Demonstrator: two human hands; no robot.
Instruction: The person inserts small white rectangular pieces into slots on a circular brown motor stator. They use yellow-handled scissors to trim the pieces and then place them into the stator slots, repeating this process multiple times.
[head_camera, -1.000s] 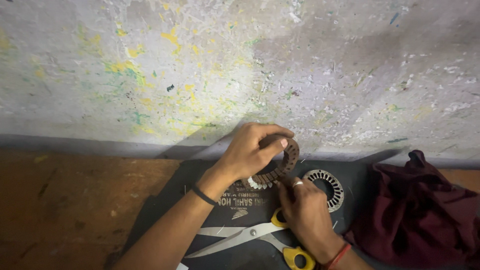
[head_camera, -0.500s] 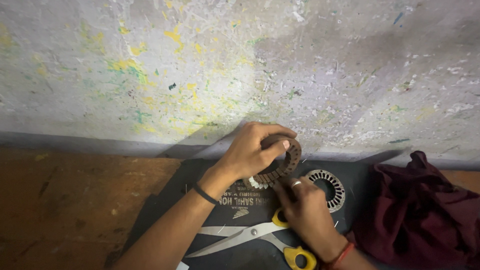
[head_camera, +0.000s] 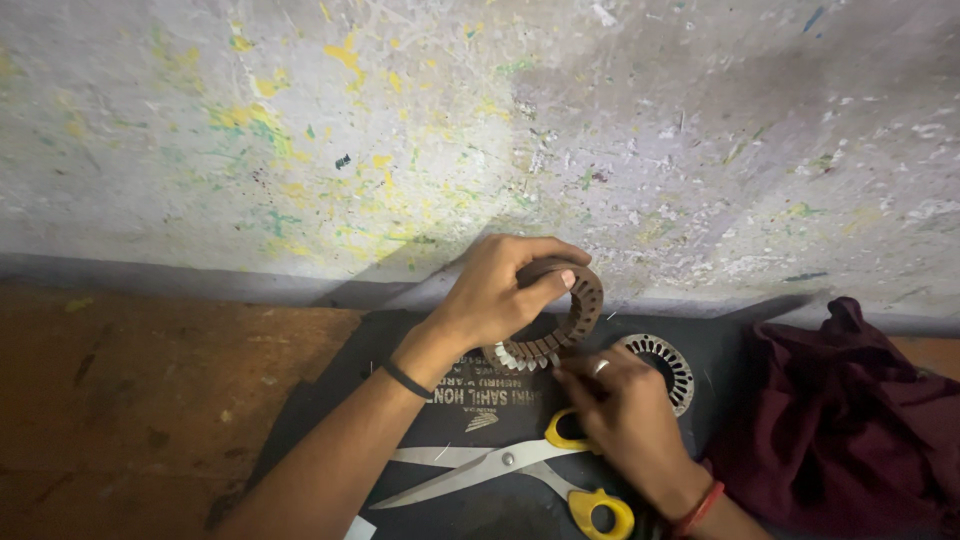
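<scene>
**Rusty ring held up against the wall**

Brown slotted metal ring (head_camera: 560, 315) sits tilted above a black mat (head_camera: 330, 390), the left hand (head_camera: 500, 290) closed around its top edge. The right hand (head_camera: 620, 415) pinches at the ring's lower rim; whatever its grip holds is too small to make out. Behind the right hand a second ring (head_camera: 662, 362) lies flat, partly covered. Yellow-handled scissors (head_camera: 520, 470) lie open on the mat, with one handle loop hidden. A maroon cloth (head_camera: 850, 420) runs off the right edge. Bare brown floor (head_camera: 150, 400) spreads left.
</scene>
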